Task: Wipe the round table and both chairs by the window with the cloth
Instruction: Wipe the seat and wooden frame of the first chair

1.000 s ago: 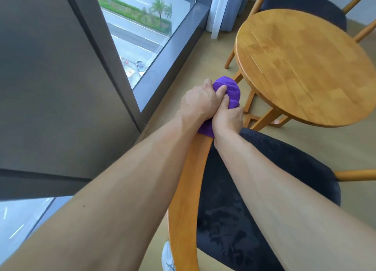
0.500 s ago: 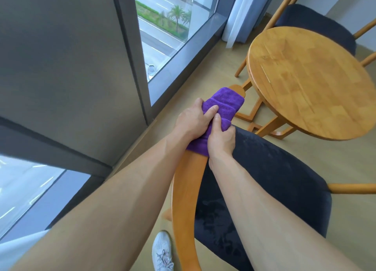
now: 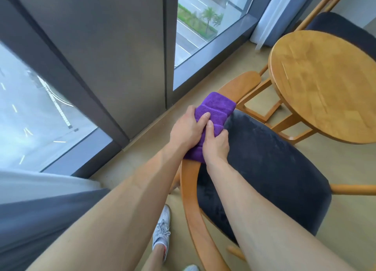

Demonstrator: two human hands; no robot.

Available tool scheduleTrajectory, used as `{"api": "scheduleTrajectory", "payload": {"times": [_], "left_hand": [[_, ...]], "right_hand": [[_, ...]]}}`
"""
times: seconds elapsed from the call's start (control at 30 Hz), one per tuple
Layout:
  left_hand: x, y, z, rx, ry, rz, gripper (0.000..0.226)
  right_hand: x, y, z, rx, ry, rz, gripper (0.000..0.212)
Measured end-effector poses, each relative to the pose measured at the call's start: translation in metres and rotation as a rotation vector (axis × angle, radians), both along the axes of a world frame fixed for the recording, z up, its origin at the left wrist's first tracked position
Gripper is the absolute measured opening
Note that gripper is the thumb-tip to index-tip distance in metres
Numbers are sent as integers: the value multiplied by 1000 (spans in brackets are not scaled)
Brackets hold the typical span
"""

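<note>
A purple cloth point(image 3: 215, 110) is wrapped over the curved wooden backrest point(image 3: 191, 189) of the near chair, which has a dark seat point(image 3: 270, 165). My left hand point(image 3: 186, 128) grips the cloth from the window side. My right hand point(image 3: 215, 143) grips it from the seat side, and both hands squeeze the rail through the cloth. The round wooden table point(image 3: 329, 83) stands at the right. A second dark-seated chair point(image 3: 345, 29) shows behind the table, partly hidden by it.
Floor-to-ceiling windows point(image 3: 203, 20) with dark frames run along the left. A pale curtain point(image 3: 270, 16) hangs in the far corner, another curtain point(image 3: 40, 199) lies at lower left. My white shoe point(image 3: 161, 230) stands on the beige floor beside the chair.
Both hands have slid the cloth back along the backrest toward me, baring the wooden tip of the rail. The view has tilted and shifted left.
</note>
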State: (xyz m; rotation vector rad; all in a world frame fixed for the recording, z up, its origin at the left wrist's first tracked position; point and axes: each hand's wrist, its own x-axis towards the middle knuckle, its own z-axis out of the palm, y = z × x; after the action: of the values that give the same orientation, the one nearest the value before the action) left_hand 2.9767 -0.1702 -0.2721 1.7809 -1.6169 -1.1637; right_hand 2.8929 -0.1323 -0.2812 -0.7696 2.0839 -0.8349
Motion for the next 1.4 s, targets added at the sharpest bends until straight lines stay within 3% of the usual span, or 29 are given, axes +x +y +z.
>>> {"api": "scheduleTrajectory", "payload": {"times": [0.33, 0.67, 0.87, 1.13, 1.27, 1.4], "left_hand": [[6, 124, -10, 70, 240, 350, 37], [-20, 224, 21, 420, 323, 572, 49], [-38, 260, 34, 485, 256, 631, 51], [-37, 240, 32, 488, 155, 619, 46], [-22, 204, 22, 401, 142, 574, 39], [-3, 155, 14, 174, 149, 427, 25]], "right_hand": [[5, 94, 10, 129, 46, 400, 58], [-27, 175, 62, 378, -23, 712, 56], [-39, 206, 86, 365, -18, 774, 46], [-31, 192, 69, 326, 89, 735, 42], [-12, 160, 50, 269, 105, 634, 37], [6, 120, 28, 160, 88, 481, 39]]}}
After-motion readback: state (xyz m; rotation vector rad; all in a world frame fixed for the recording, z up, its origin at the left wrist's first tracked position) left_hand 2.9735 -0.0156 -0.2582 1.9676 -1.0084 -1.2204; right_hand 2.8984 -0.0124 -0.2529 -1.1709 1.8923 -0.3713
